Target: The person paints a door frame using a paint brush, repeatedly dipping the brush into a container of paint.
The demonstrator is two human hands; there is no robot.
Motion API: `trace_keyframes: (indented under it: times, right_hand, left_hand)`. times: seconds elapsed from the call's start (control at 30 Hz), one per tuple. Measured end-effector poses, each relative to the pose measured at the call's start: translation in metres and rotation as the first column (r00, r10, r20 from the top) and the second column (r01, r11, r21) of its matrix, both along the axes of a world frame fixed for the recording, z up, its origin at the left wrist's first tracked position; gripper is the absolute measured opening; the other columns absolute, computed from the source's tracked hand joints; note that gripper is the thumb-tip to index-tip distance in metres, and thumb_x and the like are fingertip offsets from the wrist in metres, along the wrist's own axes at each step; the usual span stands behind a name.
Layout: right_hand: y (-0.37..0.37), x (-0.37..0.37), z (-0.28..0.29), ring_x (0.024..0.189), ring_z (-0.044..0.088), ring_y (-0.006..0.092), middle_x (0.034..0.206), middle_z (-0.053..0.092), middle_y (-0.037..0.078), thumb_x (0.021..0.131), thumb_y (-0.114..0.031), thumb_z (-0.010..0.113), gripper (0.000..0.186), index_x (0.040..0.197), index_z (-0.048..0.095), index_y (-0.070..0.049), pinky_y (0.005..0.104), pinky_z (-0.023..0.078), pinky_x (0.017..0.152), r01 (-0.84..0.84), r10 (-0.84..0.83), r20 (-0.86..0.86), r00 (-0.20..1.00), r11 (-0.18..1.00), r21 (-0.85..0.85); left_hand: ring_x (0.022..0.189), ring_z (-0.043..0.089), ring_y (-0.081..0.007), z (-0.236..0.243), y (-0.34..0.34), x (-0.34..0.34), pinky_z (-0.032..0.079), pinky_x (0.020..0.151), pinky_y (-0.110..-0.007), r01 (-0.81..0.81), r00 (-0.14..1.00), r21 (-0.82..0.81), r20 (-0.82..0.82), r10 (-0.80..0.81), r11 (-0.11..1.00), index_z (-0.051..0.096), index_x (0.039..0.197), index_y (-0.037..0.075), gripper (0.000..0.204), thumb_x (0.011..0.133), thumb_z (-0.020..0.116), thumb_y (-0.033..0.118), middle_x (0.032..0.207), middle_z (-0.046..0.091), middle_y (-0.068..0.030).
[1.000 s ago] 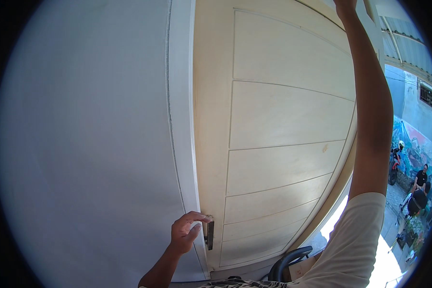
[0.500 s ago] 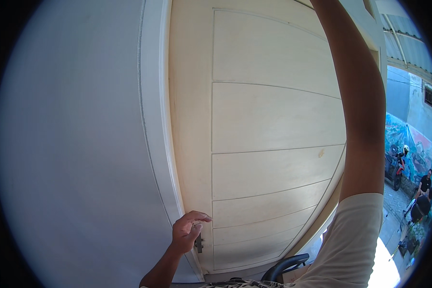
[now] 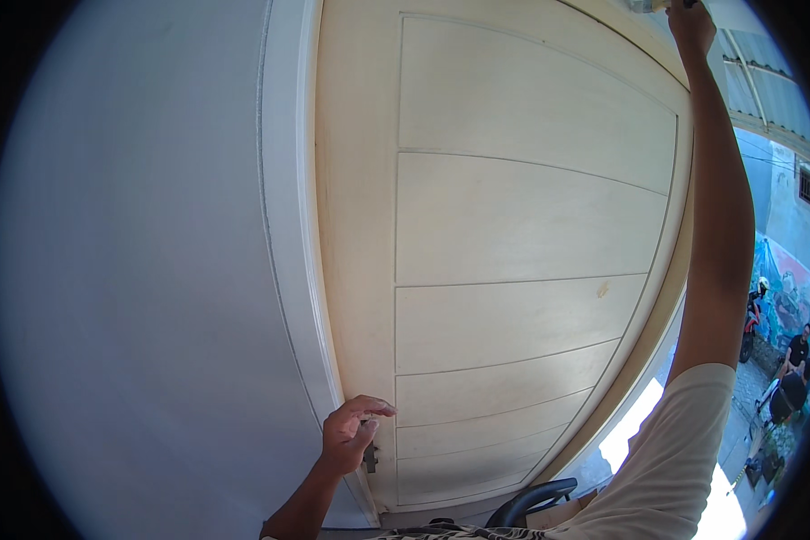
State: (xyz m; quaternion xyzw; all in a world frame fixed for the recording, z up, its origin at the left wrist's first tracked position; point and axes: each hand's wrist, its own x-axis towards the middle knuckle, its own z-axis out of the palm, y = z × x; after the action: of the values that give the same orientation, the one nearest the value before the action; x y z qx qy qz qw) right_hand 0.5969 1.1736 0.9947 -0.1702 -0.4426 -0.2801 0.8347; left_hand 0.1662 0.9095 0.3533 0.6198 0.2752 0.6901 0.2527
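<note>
A cream door (image 3: 522, 234) with grooved horizontal panels stands before me in its frame. Low at its left edge, my left hand (image 3: 355, 435) is raised with fingers curved and thumb apart, holding nothing. Whitish smears mark its fingers. Just behind it is a dark door handle (image 3: 371, 457), partly hidden by the hand. My right arm reaches far up along the door's right side. At the top edge of the picture my right hand (image 3: 693, 27) is closed around what looks like a paintbrush (image 3: 643, 4), pale at its end and mostly cut off, close to the upper frame.
A pale wall (image 3: 153, 270) fills the left, beside the white door trim (image 3: 297, 225). Below the door shows a black curved armrest-like part (image 3: 531, 499). Outside at right are a seated person (image 3: 796, 351), a motorbike (image 3: 751, 319) and a corrugated roof (image 3: 765, 85).
My right arm has swung to the right, and its hand has come into view at the top with the paintbrush. The left hand has stayed in place.
</note>
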Motion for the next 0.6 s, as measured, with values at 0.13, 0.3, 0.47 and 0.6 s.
trace_keyframes:
  times: [0.13, 0.3, 0.47, 0.6]
  right_hand:
    - [-0.021, -0.056, -0.005, 0.075, 0.065, 0.0428, 0.074, 0.063, 0.024, 0.091, -0.026, 0.068, 0.025, 0.086, 0.064, -0.001, 0.0517, 0.049, 0.069, 0.24, -0.25, 0.053, 0.967, 0.96, 0.144]
    - [-0.076, -0.158, 0.008, 0.071, 0.074, 0.0246, 0.076, 0.07, 0.018, 0.095, -0.017, 0.07, 0.028, 0.092, 0.063, 0.009, 0.0367, 0.059, 0.061, -0.375, 0.306, 0.37, 0.877, 0.918, 0.131]
    - [-0.07, -0.136, 0.002, 0.074, 0.071, 0.0217, 0.086, 0.069, 0.015, 0.1, -0.017, 0.064, 0.026, 0.097, 0.064, 0.009, 0.0329, 0.063, 0.066, -0.483, 0.462, 0.375, 0.803, 0.874, -0.042]
    - [-0.019, -0.042, -0.003, 0.068, 0.07, 0.0187, 0.079, 0.069, 0.011, 0.101, -0.018, 0.064, 0.024, 0.09, 0.066, 0.003, 0.032, 0.061, 0.064, -0.393, 0.393, 0.23, 0.891, 0.918, -0.047]
  left_hand:
    - [0.107, 0.067, -0.0297, 0.001, 0.004, 0.004, 0.053, 0.096, -0.047, 0.018, 1.0, -0.01, 0.005, -0.018, 1.0, 0.06, 0.121, -0.003, 0.024, 0.098, 0.057, 0.006, 0.111, 0.067, -0.0175]
    - [0.107, 0.067, -0.0298, 0.004, 0.016, 0.015, 0.052, 0.096, -0.047, 0.039, 0.999, 0.006, -0.03, -0.039, 0.999, 0.06, 0.121, -0.003, 0.024, 0.098, 0.057, 0.005, 0.112, 0.067, -0.0173]
    - [0.107, 0.067, -0.0297, 0.003, 0.016, 0.019, 0.052, 0.096, -0.047, 0.049, 0.999, 0.016, -0.024, -0.049, 0.999, 0.059, 0.121, -0.003, 0.025, 0.097, 0.056, 0.004, 0.113, 0.066, -0.0172]
    - [0.107, 0.067, -0.0296, 0.0, 0.012, 0.016, 0.052, 0.096, -0.047, 0.042, 0.999, 0.005, -0.03, -0.042, 0.999, 0.059, 0.121, -0.003, 0.025, 0.097, 0.055, 0.003, 0.112, 0.067, -0.0175]
